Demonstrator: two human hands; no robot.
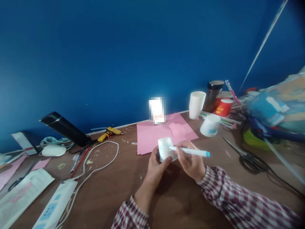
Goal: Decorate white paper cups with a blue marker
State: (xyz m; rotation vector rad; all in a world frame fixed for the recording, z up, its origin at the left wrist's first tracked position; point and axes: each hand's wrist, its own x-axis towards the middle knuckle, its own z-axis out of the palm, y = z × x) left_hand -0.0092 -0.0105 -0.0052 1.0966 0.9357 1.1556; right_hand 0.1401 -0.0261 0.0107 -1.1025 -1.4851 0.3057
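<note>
"Which way does the marker (197, 152) point?"
"I see its tip at the side of the white cup (164, 149), shaft stretching rightward; my right hand (192, 163) pinches it, my left hand (156, 168) grasps the cup."

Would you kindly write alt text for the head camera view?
The left hand holds a white cup while the right hand holds a marker to its side; pink paper lies beyond, black-handled scissors to the right.

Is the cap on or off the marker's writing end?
Off, it seems: the marker shows a narrow end pointing at the white cup, which has pale blue marks.
</note>
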